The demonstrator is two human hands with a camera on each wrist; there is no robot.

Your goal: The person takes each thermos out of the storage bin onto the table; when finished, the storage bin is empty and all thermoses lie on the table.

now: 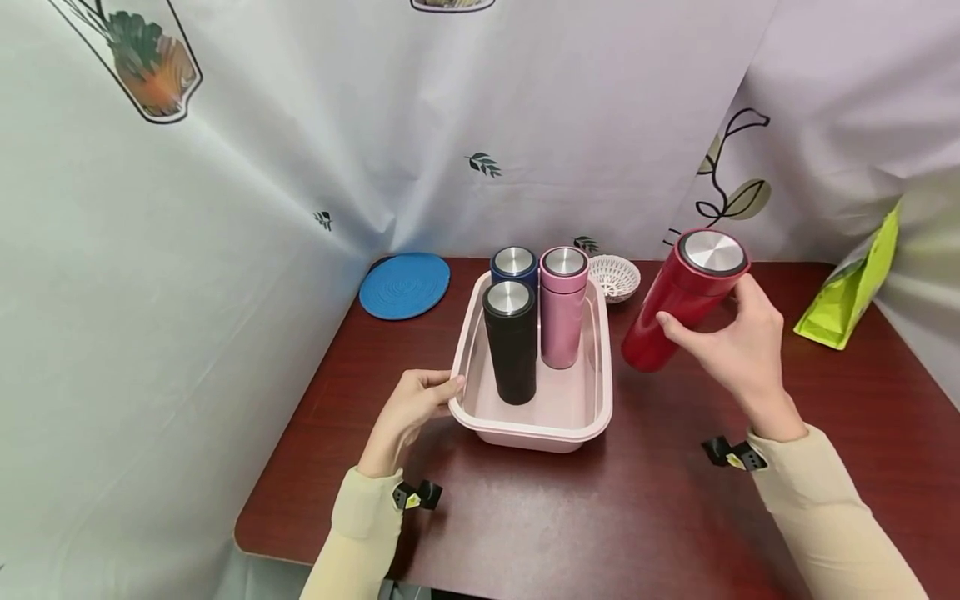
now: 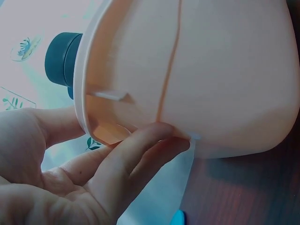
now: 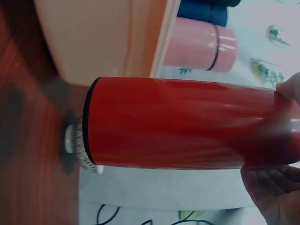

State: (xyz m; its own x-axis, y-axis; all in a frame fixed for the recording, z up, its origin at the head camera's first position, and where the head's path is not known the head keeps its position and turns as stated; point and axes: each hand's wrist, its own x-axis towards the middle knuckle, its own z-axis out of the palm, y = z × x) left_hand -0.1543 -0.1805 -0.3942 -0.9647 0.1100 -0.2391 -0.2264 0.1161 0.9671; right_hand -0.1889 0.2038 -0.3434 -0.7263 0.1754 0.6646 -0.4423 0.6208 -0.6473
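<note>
My right hand (image 1: 731,346) grips a red thermos bottle (image 1: 678,300) near its silver-topped lid, tilted and held up to the right of a pale pink plastic basin (image 1: 558,417). In the right wrist view the red bottle (image 3: 178,124) spans the middle, its black-edged base to the left. With the thumb over the rim and fingers under it, my left hand (image 1: 420,404) holds the basin's left side; the left wrist view shows the fingers against the outer wall (image 2: 225,84). Inside stand a black thermos (image 1: 513,350), a pink thermos (image 1: 562,317) and a dark blue thermos (image 1: 515,262), partly hidden behind the black one.
A blue round mat (image 1: 405,286) lies at the table's back left. Behind the basin's right corner sits a white woven basket (image 1: 615,279). A bright green bag (image 1: 847,292) stands at the right against the printed curtain. The dark red table (image 1: 600,517) extends in front.
</note>
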